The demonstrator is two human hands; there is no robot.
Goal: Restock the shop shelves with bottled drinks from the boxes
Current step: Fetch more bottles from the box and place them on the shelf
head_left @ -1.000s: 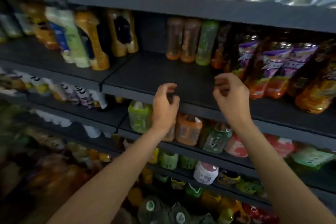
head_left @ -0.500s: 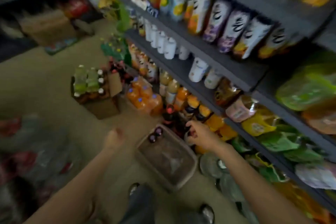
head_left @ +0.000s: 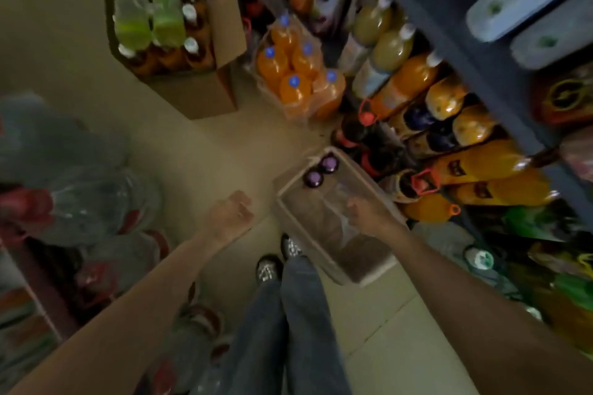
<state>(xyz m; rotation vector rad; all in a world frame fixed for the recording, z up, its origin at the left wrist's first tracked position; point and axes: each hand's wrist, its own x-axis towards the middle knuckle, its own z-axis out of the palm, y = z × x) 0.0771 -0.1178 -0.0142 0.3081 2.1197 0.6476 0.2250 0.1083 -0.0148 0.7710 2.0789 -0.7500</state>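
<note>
On the left I see clear wrapped water packs (head_left: 80,202), then open beige floor (head_left: 199,154). My left hand (head_left: 229,218) hangs over this floor, fingers loosely curled, holding nothing. The shallow cardboard tray with plastic wrap (head_left: 333,228) keeps two purple-capped bottles (head_left: 321,170) in its far corner. My right hand (head_left: 365,213) reaches over the tray; its grip I cannot tell. The dark shelf edge (head_left: 475,51) runs on the right.

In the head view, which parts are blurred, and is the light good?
Head view: dim light; strong motion blur at the edges, on the shelf and the plastic-wrapped packs; the two purple caps in the box read fairly clearly.
</note>
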